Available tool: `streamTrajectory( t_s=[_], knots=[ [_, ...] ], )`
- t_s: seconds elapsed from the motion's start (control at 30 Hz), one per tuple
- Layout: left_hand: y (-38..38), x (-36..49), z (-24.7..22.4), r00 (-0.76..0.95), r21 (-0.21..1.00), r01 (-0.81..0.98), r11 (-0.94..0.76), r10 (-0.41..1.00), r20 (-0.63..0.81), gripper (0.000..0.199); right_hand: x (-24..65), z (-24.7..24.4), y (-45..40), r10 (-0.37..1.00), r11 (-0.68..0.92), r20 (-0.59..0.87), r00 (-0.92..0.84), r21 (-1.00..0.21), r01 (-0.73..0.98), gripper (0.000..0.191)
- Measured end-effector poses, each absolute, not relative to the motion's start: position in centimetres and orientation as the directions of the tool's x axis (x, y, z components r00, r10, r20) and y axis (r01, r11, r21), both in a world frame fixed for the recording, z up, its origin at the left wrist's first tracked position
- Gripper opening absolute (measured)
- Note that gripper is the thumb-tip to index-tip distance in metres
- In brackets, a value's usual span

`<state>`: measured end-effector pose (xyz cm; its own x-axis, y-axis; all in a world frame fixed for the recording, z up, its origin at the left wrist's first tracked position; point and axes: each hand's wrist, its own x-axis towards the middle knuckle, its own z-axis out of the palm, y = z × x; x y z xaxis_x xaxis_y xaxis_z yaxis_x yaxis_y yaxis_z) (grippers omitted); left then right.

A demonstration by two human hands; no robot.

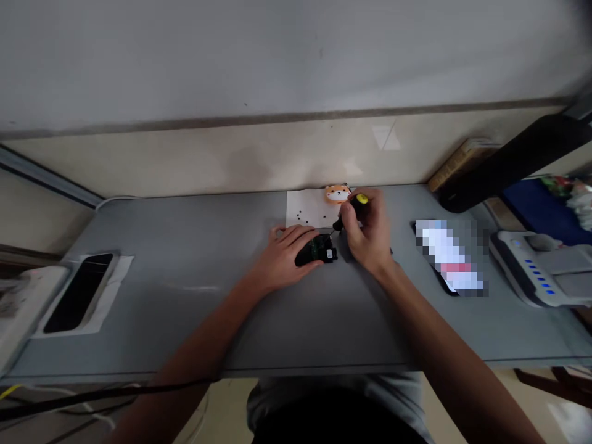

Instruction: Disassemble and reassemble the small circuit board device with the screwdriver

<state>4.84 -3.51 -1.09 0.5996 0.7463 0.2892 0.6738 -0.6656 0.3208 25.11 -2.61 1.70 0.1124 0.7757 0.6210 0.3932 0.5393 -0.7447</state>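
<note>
My left hand (287, 256) is wrapped round a small black device with an exposed green circuit board (317, 248), pressing it against the grey table. In my right hand (369, 231) is a screwdriver (362, 199) with a black handle and a yellow end cap. Its thin shaft slants down to the left, and the tip is at the device's upper edge; whether it sits on a screw is too small to tell. Behind the device lies a white paper (303, 206) with several tiny dark pieces, which look like screws. An orange-and-white animal-faced item (337, 193) rests on that paper's right part.
A lit phone (446, 256) with a blurred screen lies to the right, beside a white power strip (539, 268) with blue lights. At the left, another phone (79, 291) rests on white paper. A black cylinder (504, 163) leans at the back right. The wall closes the table's far side.
</note>
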Motion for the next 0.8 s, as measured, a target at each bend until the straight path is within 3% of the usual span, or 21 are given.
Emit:
streamTrajectory(
  t_s=[0.3, 0.53, 0.8],
  knots=[
    [-3.63, 4.90, -1.02, 0.614, 0.312, 0.670, -0.674, 0.739, 0.279, 0.045, 25.22, 1.73, -2.98, 0.803, 0.500, 0.591, 0.080, -0.740, 0.450, 0.022],
    [-3.63, 4.80, -1.31, 0.635, 0.301, 0.638, -0.709, 0.705, 0.316, 0.027, 24.94, 2.22, -3.44, 0.808, 0.507, 0.588, 0.045, -0.732, 0.455, 0.023],
    [-3.69, 4.81, -1.40, 0.625, 0.293, 0.632, -0.717, 0.695, 0.355, 0.024, 25.12, 1.82, -3.27, 0.744, 0.566, 0.658, 0.116, -0.714, 0.412, 0.017]
  ],
)
